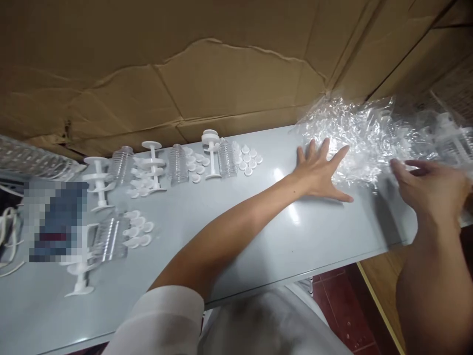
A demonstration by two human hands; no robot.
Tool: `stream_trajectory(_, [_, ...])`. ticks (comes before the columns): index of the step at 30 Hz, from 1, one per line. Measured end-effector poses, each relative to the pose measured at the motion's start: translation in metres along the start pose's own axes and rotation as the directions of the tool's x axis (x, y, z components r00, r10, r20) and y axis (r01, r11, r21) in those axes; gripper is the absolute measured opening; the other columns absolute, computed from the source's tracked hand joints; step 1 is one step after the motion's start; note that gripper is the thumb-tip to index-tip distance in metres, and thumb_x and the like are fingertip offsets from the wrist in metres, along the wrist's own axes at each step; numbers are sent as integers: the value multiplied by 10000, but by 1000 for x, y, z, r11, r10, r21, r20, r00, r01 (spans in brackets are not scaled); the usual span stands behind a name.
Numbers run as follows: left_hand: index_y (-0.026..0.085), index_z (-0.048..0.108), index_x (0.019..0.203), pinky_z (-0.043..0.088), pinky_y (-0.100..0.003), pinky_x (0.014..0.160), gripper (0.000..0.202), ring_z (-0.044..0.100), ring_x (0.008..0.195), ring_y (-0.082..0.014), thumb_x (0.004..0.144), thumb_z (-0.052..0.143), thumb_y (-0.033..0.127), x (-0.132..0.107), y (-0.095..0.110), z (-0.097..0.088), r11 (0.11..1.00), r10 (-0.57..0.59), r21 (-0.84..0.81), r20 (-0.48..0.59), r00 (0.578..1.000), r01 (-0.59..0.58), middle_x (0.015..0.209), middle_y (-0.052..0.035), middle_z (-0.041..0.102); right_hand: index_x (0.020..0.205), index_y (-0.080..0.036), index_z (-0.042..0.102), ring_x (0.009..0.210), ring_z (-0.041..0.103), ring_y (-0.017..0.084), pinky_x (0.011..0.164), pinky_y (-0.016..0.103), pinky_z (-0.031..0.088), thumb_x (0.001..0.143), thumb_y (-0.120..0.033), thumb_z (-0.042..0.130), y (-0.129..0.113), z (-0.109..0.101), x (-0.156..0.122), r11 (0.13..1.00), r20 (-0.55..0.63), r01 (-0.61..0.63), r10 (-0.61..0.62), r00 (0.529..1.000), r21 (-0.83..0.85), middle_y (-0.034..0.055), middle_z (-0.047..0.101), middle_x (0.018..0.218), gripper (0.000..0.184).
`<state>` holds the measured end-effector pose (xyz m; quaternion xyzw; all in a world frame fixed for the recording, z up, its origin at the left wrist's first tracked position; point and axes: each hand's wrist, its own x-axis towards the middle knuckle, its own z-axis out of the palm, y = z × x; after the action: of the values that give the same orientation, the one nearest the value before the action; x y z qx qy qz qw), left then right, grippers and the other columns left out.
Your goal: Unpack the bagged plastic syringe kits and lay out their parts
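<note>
My left hand [320, 170] lies flat with fingers spread on the pale grey table [258, 236], its fingertips against a heap of crinkled clear plastic bags [354, 133]. My right hand [428, 185] reaches into the right side of that heap; its fingers are curled and partly blurred. To the left stand clear ribbed tubes [178, 164], white plungers [211, 150] and groups of small white caps [248, 159]. Nearer me lie another clear tube [109, 239] and more caps [137, 229].
Creased brown cardboard [207, 69] forms a wall behind the table. A pixelated dark patch [55, 222] and white cords [9, 231] sit at far left. The table's front edge runs past my body; red floor tiles [343, 305] show below right.
</note>
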<state>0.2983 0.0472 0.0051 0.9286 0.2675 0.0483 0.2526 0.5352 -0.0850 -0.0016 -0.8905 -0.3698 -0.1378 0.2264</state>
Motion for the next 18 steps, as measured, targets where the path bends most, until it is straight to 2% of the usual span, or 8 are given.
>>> stream_trajectory(2, [258,107,1731,12,-785,1249,1348,-50,1609,-582,691,761,812,-2,8,11,1000,17,27,-40,999,-16,1799,-200,11,1091,-120,835,661,562,183,781,434,453,774,-611,811,-12,1,8,993,165,-113,109,980,17,102,714,760,585])
stream_trajectory(3, [255,123,1729,2,-779,1252,1334,-39,1608,-585,696,762,806,0,9,16,999,15,45,-56,998,-13,1797,-203,29,1120,-135,832,684,564,180,791,423,451,758,-610,827,-19,0,10,989,209,-143,135,969,23,100,723,797,597])
stream_trajectory(6, [239,177,1722,0,-724,1283,1223,13,1615,-572,763,745,741,7,7,23,996,-20,80,-101,995,28,1788,-206,107,1215,-163,808,753,558,186,860,429,440,800,-573,813,-31,-1,12,991,184,-134,129,974,15,103,732,869,583])
stream_trajectory(8, [225,209,1717,34,-700,1295,1128,45,1617,-563,824,710,699,12,1,23,994,-48,93,-137,989,61,1778,-212,146,1348,-153,748,805,547,204,909,440,423,822,-571,800,-32,0,14,994,156,-108,112,981,-31,111,728,896,674])
stream_trajectory(10, [219,226,1713,59,-693,1297,1082,60,1615,-565,853,687,687,13,-4,21,992,-58,102,-157,986,75,1774,-219,158,1392,-133,720,829,531,210,925,428,416,820,-564,804,-32,2,16,993,187,-89,102,977,-73,104,714,882,721])
stream_trajectory(13, [217,231,1712,56,-673,1306,1097,59,1614,-568,847,679,723,10,-7,18,992,-63,101,-148,987,79,1775,-225,152,1227,-153,811,770,506,182,884,385,425,817,-490,808,-35,4,16,990,235,-121,133,963,-65,49,656,778,530])
stream_trajectory(15, [222,231,1712,50,-651,1316,1100,49,1619,-556,847,675,737,8,-6,17,991,-73,99,-142,987,88,1777,-217,153,1129,-176,839,707,488,169,840,379,430,825,-455,772,-36,3,13,988,188,-148,151,970,-33,18,598,718,418])
stream_trajectory(18, [224,212,1716,44,-622,1327,1107,26,1627,-535,851,677,736,6,-7,13,990,-101,87,-128,987,112,1785,-209,133,1005,-186,843,683,492,174,819,394,450,801,-429,718,-32,-1,0,995,82,-102,99,992,25,20,573,730,341])
